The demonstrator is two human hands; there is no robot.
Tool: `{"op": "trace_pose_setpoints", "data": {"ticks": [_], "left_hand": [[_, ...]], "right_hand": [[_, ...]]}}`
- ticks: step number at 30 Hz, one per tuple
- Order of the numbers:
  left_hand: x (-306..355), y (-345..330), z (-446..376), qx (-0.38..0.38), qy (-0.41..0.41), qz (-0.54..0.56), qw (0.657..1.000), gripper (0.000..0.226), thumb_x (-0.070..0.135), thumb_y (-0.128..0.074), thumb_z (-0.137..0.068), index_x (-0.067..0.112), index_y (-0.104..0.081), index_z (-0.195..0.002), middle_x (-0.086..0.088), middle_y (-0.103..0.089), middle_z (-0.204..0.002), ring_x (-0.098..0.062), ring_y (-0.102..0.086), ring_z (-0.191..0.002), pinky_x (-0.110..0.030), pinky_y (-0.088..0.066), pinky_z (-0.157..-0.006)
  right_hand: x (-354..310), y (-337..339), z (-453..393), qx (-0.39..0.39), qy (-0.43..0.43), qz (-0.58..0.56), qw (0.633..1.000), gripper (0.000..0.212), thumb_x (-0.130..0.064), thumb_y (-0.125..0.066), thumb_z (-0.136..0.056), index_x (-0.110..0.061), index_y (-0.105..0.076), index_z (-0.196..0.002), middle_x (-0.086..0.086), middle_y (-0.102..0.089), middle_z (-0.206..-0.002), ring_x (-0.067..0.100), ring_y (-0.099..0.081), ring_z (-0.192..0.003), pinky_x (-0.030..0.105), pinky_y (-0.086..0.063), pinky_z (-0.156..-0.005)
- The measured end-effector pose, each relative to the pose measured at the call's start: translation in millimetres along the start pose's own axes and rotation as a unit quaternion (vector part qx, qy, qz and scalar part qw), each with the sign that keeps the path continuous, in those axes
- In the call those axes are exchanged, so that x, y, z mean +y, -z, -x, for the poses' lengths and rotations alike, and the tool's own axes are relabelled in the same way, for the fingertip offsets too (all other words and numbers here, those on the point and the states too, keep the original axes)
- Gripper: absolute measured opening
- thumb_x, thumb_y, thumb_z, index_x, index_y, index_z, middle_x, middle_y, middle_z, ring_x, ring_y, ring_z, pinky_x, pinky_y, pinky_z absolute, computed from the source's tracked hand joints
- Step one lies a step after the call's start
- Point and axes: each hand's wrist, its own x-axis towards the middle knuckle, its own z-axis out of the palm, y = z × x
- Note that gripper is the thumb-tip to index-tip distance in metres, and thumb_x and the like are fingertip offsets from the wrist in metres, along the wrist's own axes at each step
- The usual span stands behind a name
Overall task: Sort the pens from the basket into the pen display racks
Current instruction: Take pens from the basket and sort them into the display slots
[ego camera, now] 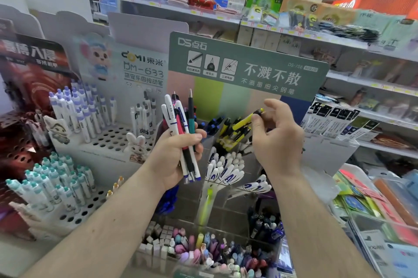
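The person stands at a stationery display in a shop, both bare forearms reaching in over the racks. The left hand point(178, 151) is wrapped around a bundle of pens point(181, 133), fingers and thumb curled tight about the barrels: several white ones with blue trim, a pink one, and a dark teal one that stands tallest. Their tops fan upward and their tips poke out below the palm.

The right hand point(279, 139) pinches a yellow pen point(245, 123) by its black top between thumb and fingertips, the other fingers loosely arched above. The yellow pen slants down to the left, its lower end among the other yellow-and-black pens in a clear compartment of the green-backed rack point(248, 67), just behind a compartment full of white and blue pens point(224, 170). A single lime-green pen point(207, 205) stands in a lower compartment, and dark blue pens point(267, 228) fill another to the right.

To the left, a white perforated rack point(108, 137) carries upright white pens with lilac caps; a second white rack point(74, 210) nearer the person holds pens with teal caps. At the bottom, a clear bin point(203, 253) is packed with pastel pens and erasers. The basket named in the task does not show. Shelves of packaged goods run behind, somewhat blurred.
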Motion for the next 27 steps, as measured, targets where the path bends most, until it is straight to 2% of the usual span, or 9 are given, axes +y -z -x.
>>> {"op": "trace_pose_setpoints", "data": {"ticks": [3,5,7,9,14,17,20,24,27], "left_hand": [[0,2,2,-0.004,0.006,-0.006,1.0,0.03,0.003,-0.063,-0.071,0.008,-0.055,-0.099,-0.004,-0.066,-0.079,-0.013,-0.058,-0.055,-0.024,-0.049,-0.052],[1,3,3,-0.006,0.007,-0.009,1.0,0.03,0.002,-0.062,-0.071,0.008,-0.055,-0.1,-0.004,-0.066,-0.079,-0.013,-0.058,-0.056,-0.024,-0.048,-0.052],[2,4,4,-0.009,0.009,-0.017,1.0,0.031,0.003,-0.062,-0.071,0.008,-0.055,-0.1,-0.004,-0.066,-0.079,-0.013,-0.057,-0.056,-0.024,-0.048,-0.052],[2,5,7,-0.013,0.014,-0.024,1.0,0.031,0.003,-0.063,-0.07,0.008,-0.056,-0.1,-0.004,-0.066,-0.079,-0.013,-0.058,-0.057,-0.024,-0.048,-0.052],[-1,8,12,-0.021,0.026,-0.031,0.999,0.032,0.003,-0.062,-0.071,0.008,-0.055,-0.102,-0.004,-0.066,-0.081,-0.013,-0.057,-0.057,-0.024,-0.047,-0.051],[-2,6,14,-0.024,0.031,-0.047,0.998,0.027,0.003,-0.063,-0.071,0.008,-0.058,-0.097,-0.004,-0.066,-0.081,-0.013,-0.057,-0.058,-0.025,-0.047,-0.051],[-3,3,18,-0.026,0.039,-0.058,0.997,0.022,0.005,-0.063,-0.07,0.009,-0.062,-0.091,-0.005,-0.067,-0.082,-0.013,-0.057,-0.058,-0.025,-0.047,-0.051],[-5,3,22,-0.024,0.049,-0.052,0.997,0.026,0.005,-0.063,-0.071,0.007,-0.059,-0.097,-0.006,-0.068,-0.083,-0.014,-0.058,-0.058,-0.024,-0.046,-0.049],[-7,3,25,-0.023,0.059,-0.053,0.997,0.024,0.005,-0.063,-0.071,0.007,-0.061,-0.095,-0.007,-0.068,-0.084,-0.014,-0.058,-0.059,-0.024,-0.047,-0.05]], "right_hand": [[1,-8,-6,-0.098,-0.043,0.021,0.994,0.022,-0.015,-0.074,-0.087,-0.012,-0.07,-0.108,-0.003,-0.071,-0.085,0.014,-0.062,-0.074,0.034,-0.054,-0.079],[0,-14,-9,-0.143,-0.068,0.034,0.987,0.013,-0.021,-0.075,-0.086,-0.019,-0.073,-0.099,-0.006,-0.07,-0.084,0.019,-0.064,-0.086,0.04,-0.05,-0.087],[-2,-18,-13,-0.164,-0.08,0.097,0.978,0.011,-0.03,-0.075,-0.084,-0.027,-0.074,-0.094,-0.007,-0.063,-0.093,0.023,-0.053,-0.106,0.034,-0.034,-0.092],[-4,-20,-16,-0.177,-0.095,0.154,0.967,0.01,-0.035,-0.075,-0.082,-0.031,-0.074,-0.091,-0.006,-0.051,-0.101,0.025,-0.039,-0.116,0.03,-0.021,-0.086],[-9,-26,-17,-0.231,-0.081,0.198,0.949,0.009,-0.037,-0.073,-0.083,-0.033,-0.075,-0.09,-0.003,-0.044,-0.102,0.029,-0.034,-0.116,0.037,-0.024,-0.096],[-16,-27,-22,-0.255,-0.062,0.24,0.935,0.01,-0.039,-0.071,-0.083,-0.036,-0.074,-0.092,-0.005,-0.038,-0.104,0.029,-0.033,-0.118,0.037,-0.022,-0.097],[-18,-27,-24,-0.27,-0.043,0.271,0.923,0.011,-0.037,-0.07,-0.082,-0.036,-0.074,-0.093,-0.003,-0.044,-0.109,0.029,-0.033,-0.118,0.039,-0.022,-0.099],[-19,-27,-21,-0.303,-0.043,0.29,0.907,0.019,-0.029,-0.069,-0.079,-0.035,-0.073,-0.096,0.0,-0.048,-0.11,0.031,-0.032,-0.117,0.041,-0.022,-0.101],[-18,-25,-22,-0.304,-0.047,0.289,0.906,0.017,-0.03,-0.07,-0.079,-0.035,-0.073,-0.095,0.001,-0.05,-0.111,0.031,-0.032,-0.118,0.04,-0.022,-0.099]]}}
